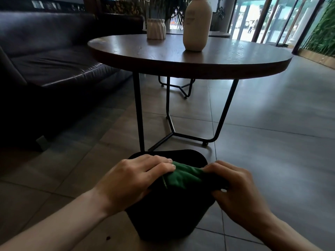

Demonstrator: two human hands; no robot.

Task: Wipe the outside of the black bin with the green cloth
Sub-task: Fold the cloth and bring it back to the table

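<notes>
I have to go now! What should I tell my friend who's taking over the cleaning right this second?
Left hand: lies on the folded green cloth, fingers fairly straight, pressing it on the bin top.
Right hand: fingers curled round the cloth's other end, a firm grip.
Round black bin: stands on the grey tiled floor, in front of the round wooden table.
Done: cloth in hand, at the bin's top.
Left: wipe the outside walls all the way round; whether any is wiped yet cannot be told.

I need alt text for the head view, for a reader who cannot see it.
Two hands hold a green cloth on top of a black bin on a tiled floor: the left hand rests on it, the right hand grips its end. Behind stands a round wooden table with a cream bottle.
</notes>
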